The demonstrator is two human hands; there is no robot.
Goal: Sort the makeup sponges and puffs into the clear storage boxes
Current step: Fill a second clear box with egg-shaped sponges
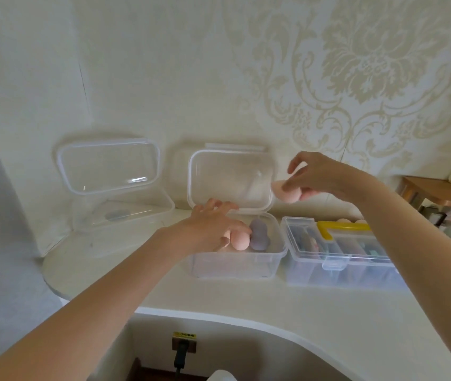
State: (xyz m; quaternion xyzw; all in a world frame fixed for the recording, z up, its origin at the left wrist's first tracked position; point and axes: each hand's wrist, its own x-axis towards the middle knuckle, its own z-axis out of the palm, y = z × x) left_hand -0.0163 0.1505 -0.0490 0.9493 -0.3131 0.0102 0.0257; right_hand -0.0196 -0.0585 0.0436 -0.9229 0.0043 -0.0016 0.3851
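While both arms crowd the middle clear box [235, 259], the main risk is a knock: its open lid [229, 180] stands upright behind it against the wall, and the right hand [320, 174] hovers just past the lid's right edge, so a careless swing in could clip the lid or jolt the box. Left of the middle box, well apart, a second clear box [122, 213] also stands open, lid [108, 166] up, with one small dark, flat-looking item [115, 215] on its floor; too blurred to name. Right of the middle box, touching or nearly so, a latched organiser with a yellow handle [339, 246] holds mixed items; more peach shapes [352, 221] peek out behind it, so sorting looks unfinished. Second risk: left hand [213, 224] reaches into the middle box, fingers loosely spread and curled over the contents, resting on or just above a peach sponge [239, 239]; can't tell if it actually grips. It may shove the purple sponge [258, 233] beside it. Third: right fingers pinch a peach teardrop sponge [284, 191], up above the middle box's right rear corner. Soft, rounded foam, held by the fingertips only, so it could slip and bounce off the rim onto the counter [273, 306]. Sponges look smooth, matte and squashy.
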